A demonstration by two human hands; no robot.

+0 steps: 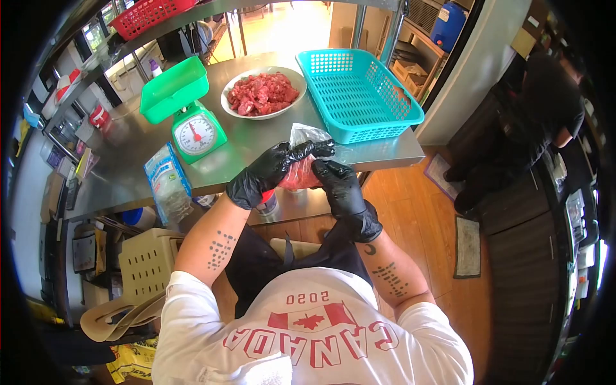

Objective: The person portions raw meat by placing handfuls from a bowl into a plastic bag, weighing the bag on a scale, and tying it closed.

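Observation:
Between my hands, just over the table's front edge, is a clear plastic bag with red raw meat in its lower part. My left hand, in a black glove, grips the bag from the left near its top. On the other side my right hand, gloved the same way, pinches the bag's right side. Behind the bag a white bowl holds a heap of raw meat pieces. A green dial scale with a tray on top stands to the left.
A turquoise plastic basket sits at the right end of the steel table. A pack of plastic bags hangs over the front edge at left. A beige chair stands lower left. At right, a person in dark clothes stands by dark cabinets.

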